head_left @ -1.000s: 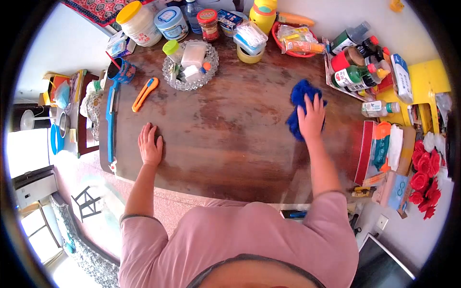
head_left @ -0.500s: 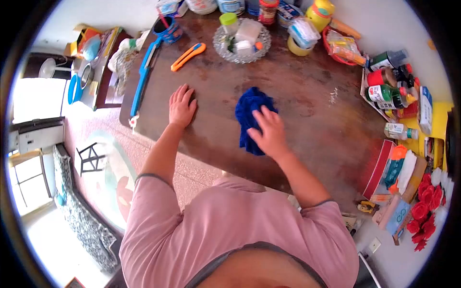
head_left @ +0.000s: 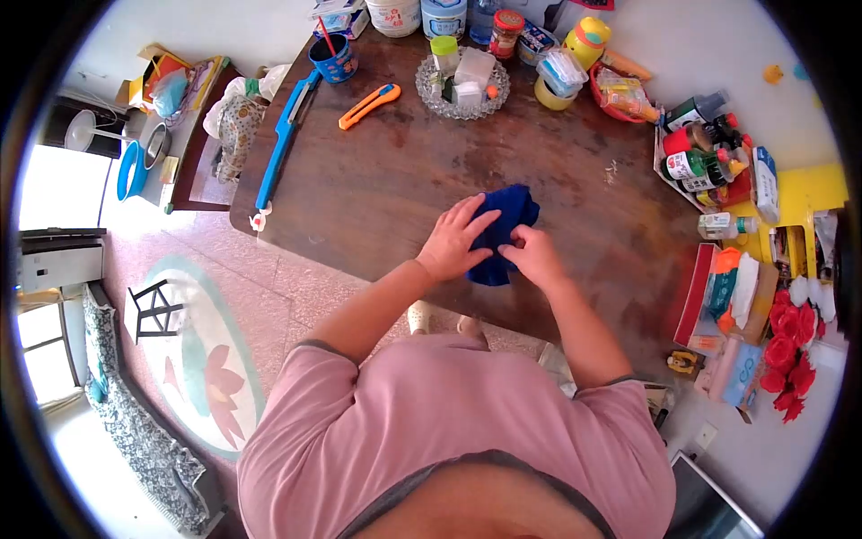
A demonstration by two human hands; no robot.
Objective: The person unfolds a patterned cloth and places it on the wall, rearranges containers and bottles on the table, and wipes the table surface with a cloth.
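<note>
A dark blue cloth (head_left: 505, 216) lies crumpled on the brown wooden table (head_left: 377, 180), close to its front edge. My left hand (head_left: 452, 241) rests on the cloth's left side, palm down, with its fingers stretched and apart. On the opposite side, my right hand (head_left: 536, 256) has thumb and fingers pinched together on the cloth's right edge. Part of the cloth is hidden beneath both hands.
An orange utility knife (head_left: 369, 107) and a long blue paper-trimmer-like tool (head_left: 285, 144) lie to the left. A glass dish (head_left: 464, 110) with small containers stands at the back. Bottles (head_left: 691, 166) and a red-sided box (head_left: 698, 296) line the right.
My left hand has moved right from the bare tabletop onto the cloth. My right hand has gone from lying spread on the cloth to pinching its edge. The cloth looks more bunched.
</note>
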